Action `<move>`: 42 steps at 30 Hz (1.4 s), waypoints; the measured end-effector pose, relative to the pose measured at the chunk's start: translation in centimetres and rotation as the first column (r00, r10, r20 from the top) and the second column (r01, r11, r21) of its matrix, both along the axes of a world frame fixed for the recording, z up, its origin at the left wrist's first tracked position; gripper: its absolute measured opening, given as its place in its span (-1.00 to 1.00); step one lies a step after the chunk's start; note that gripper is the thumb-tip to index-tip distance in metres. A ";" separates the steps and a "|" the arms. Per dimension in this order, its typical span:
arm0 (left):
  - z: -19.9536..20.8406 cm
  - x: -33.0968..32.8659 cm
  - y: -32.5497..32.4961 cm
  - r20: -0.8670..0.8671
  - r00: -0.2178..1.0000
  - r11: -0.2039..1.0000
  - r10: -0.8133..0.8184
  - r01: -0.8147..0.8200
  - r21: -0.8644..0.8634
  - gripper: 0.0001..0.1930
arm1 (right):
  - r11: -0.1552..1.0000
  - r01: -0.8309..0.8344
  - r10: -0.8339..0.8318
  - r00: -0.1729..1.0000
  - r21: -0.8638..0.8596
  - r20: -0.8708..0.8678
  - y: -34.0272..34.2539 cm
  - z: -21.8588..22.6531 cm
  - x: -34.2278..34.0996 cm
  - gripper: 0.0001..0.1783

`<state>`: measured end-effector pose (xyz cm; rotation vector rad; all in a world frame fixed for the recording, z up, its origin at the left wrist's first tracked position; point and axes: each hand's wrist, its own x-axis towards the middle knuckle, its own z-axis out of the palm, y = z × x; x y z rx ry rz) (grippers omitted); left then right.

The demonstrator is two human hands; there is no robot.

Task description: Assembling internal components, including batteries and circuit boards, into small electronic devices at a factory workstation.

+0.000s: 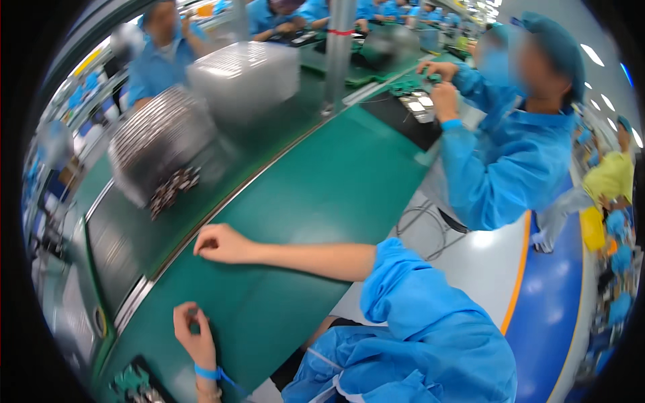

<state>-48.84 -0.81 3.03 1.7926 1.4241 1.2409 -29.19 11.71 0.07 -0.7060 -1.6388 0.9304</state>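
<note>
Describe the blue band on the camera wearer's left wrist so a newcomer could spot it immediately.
Start at the long green work surface, then find the left hand over its lower-left part. The blue band circles that wrist; unlike the co-worker's band, it shows a loose blue strap trailing right.

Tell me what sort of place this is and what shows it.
Probably a factory assembly floor: a long green workbench, a co-worker in blue smock and cap handling small parts at it, and rows of people in similar blue at stations behind.
</note>
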 end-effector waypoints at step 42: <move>-4.6 -43.8 -22.2 -0.681 0.399 0.631 0.614 -0.766 0.121 -0.51 | 0.994 0.040 -0.031 0.996 -0.102 0.086 -6.4 8.7 -5.3 -0.82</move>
